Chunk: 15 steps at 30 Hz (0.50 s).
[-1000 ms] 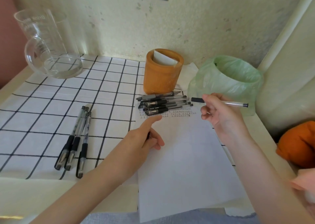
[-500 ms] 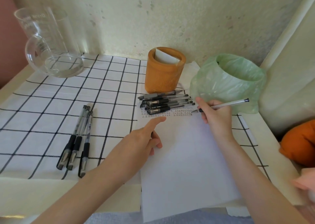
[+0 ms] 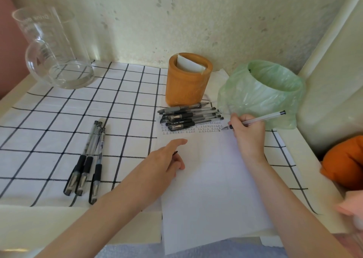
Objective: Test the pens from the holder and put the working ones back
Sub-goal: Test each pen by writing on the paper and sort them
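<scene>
My right hand point(image 3: 248, 134) grips a clear pen point(image 3: 263, 118) and its tip touches the white paper point(image 3: 212, 189) at the end of several rows of small test marks. My left hand point(image 3: 165, 159) rests on the paper's left edge, forefinger stretched out, the other fingers curled round a small dark pen cap point(image 3: 175, 153). The orange pen holder point(image 3: 187, 81) stands behind the paper with only a white card inside. Several black-grip pens point(image 3: 188, 116) lie piled in front of it. Three more pens point(image 3: 88, 159) lie side by side on the checked cloth at left.
A bin lined with a green bag point(image 3: 263, 92) stands just right of the holder, close behind my right hand. A glass jug point(image 3: 53, 49) sits at the back left. An orange cloth object point(image 3: 343, 163) lies off the table's right edge.
My right hand turned the pen from level in the air down to the paper, and its tip now touches the sheet by the marks. My left hand stayed on the paper.
</scene>
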Tool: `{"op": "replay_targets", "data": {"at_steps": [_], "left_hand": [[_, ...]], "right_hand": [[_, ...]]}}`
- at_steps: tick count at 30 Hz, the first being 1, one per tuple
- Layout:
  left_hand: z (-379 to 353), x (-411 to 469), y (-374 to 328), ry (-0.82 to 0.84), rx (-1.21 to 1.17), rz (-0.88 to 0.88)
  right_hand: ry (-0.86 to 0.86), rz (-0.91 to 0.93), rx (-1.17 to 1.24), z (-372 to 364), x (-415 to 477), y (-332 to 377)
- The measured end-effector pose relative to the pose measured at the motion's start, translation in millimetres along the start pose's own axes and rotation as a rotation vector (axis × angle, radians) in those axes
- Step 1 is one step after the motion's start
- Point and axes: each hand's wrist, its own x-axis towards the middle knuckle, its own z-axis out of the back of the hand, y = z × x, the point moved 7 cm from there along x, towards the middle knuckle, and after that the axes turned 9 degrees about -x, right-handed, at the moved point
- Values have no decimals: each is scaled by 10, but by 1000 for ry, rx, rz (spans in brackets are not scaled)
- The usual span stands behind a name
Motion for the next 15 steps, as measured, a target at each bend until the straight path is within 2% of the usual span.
{"op": "replay_targets", "data": {"at_steps": [15], "left_hand": [[-20, 8, 31, 30, 27, 1]], "right_hand": [[-9, 17, -55, 11, -21, 43]]}}
